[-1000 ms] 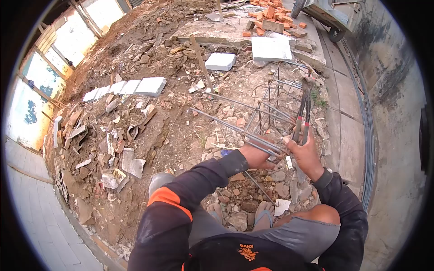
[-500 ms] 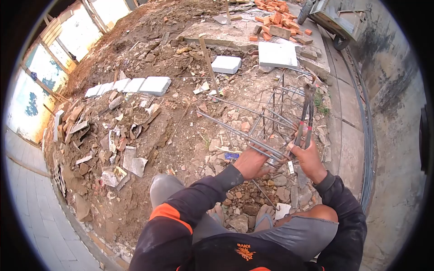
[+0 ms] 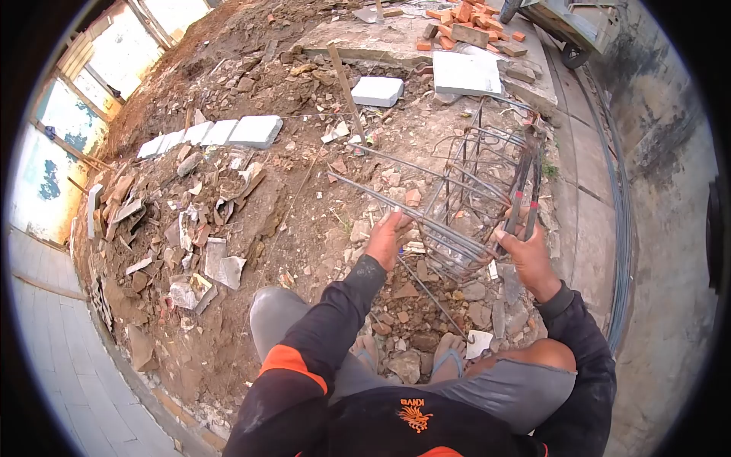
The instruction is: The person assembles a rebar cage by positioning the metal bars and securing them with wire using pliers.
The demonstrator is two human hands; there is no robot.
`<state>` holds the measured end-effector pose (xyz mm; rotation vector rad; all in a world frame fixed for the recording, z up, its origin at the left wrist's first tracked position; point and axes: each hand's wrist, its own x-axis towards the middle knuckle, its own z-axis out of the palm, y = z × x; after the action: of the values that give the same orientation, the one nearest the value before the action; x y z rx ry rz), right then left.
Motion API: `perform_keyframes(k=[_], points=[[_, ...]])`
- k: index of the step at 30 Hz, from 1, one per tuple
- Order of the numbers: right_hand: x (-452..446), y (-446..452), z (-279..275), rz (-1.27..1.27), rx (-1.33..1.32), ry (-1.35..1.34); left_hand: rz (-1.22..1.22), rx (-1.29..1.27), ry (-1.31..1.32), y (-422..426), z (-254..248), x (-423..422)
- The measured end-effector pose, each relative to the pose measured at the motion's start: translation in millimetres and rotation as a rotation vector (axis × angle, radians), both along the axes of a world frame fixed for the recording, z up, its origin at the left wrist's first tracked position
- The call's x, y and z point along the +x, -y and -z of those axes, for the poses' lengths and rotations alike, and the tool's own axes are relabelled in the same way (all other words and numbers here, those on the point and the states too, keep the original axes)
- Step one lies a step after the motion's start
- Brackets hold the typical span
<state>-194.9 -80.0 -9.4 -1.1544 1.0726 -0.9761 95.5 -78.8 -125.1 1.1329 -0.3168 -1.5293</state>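
Observation:
My right hand (image 3: 529, 259) is closed around the dark long handles of pincers (image 3: 525, 183), whose jaws point away from me; each handle has a red band. Beneath the pincers is a rebar cage (image 3: 470, 179) of long rods and square stirrups, held up at an angle above the rubble. My left hand (image 3: 387, 240) grips the near steel rods (image 3: 438, 226) of the cage, left of the stirrups, with the thumb on top. A thin loose rod (image 3: 430, 289) slants down toward my feet. The exact spot at the pincers' jaws is cluttered by crossing bars.
White blocks (image 3: 255, 131) line the ground at left, beside a wooden stake (image 3: 345, 91) with a string. Orange bricks (image 3: 476, 19) lie in a heap near a cart (image 3: 563, 30). Long steel bars (image 3: 620, 251) run along the right wall (image 3: 674, 228). Broken rubble (image 3: 221, 266) covers the ground.
My left hand has moved left and up along the rods, away from the stirrup near my right hand. My right hand and the pincers have shifted slightly right.

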Motion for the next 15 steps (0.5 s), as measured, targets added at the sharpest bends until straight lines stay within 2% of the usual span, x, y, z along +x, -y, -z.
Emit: perform_keyframes(k=[1, 4, 10, 15], points=[[-1, 0, -2, 0.012, 0.000, 0.012, -0.008, 0.001, -0.007, 6, 9, 0], [-10, 1, 2, 0.050, -0.015, -0.013, 0.266, -0.138, -0.032, 20, 26, -2], [-31, 18, 14, 0.085, -0.039, 0.068, 0.194, -0.274, -0.049, 20, 7, -26], [-42, 37, 6, 0.058, -0.013, 0.104, 0.229, -0.381, -0.026, 23, -3, -33]])
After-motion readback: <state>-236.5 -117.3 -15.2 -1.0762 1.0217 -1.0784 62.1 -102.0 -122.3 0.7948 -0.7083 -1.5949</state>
